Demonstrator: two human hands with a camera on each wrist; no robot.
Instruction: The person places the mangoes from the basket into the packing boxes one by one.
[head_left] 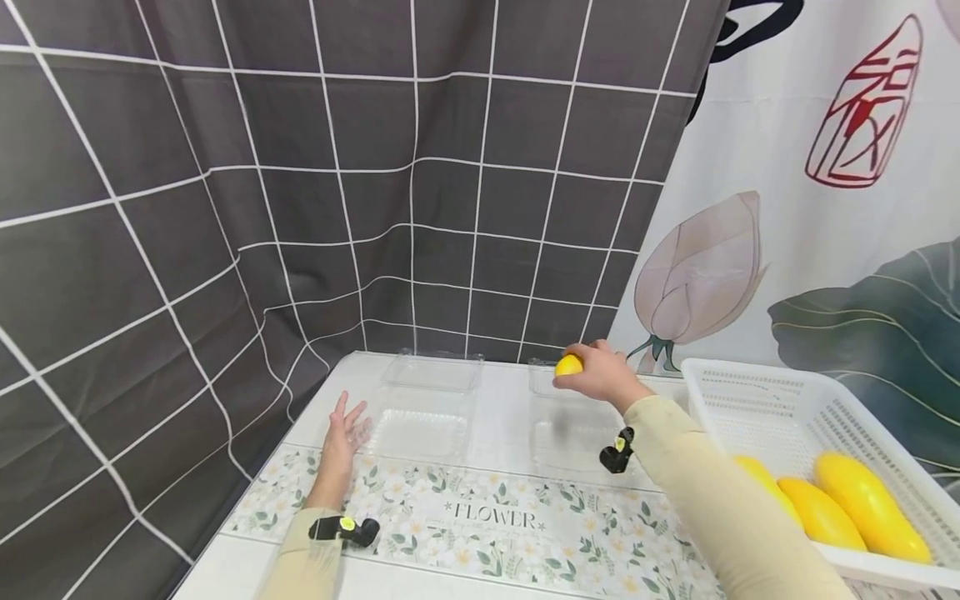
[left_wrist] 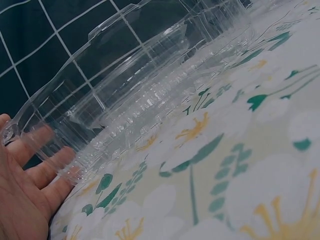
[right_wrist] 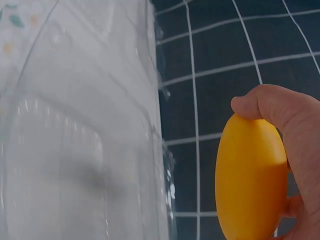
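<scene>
My right hand (head_left: 606, 375) grips a smooth yellow mango (head_left: 568, 365), held above the clear plastic clamshell box (head_left: 555, 454) on the right. In the right wrist view the thumb lies over one end of the mango (right_wrist: 250, 175), and fingers show behind it. My left hand (head_left: 339, 443) is at the left side of another clear clamshell box (head_left: 420, 433), fingers extended and spread. The left wrist view shows those fingers (left_wrist: 46, 175) along the box's side wall, partly seen through the plastic. Both boxes have their lids folded back toward the curtain.
A white perforated basket (head_left: 757, 387) with several yellow mangoes (head_left: 870, 504) stands at the right. A flower-printed strip (head_left: 487, 521) crosses the white table in front of the boxes. Behind hang a dark grid curtain (head_left: 450, 200) and a white curtain with a flower print.
</scene>
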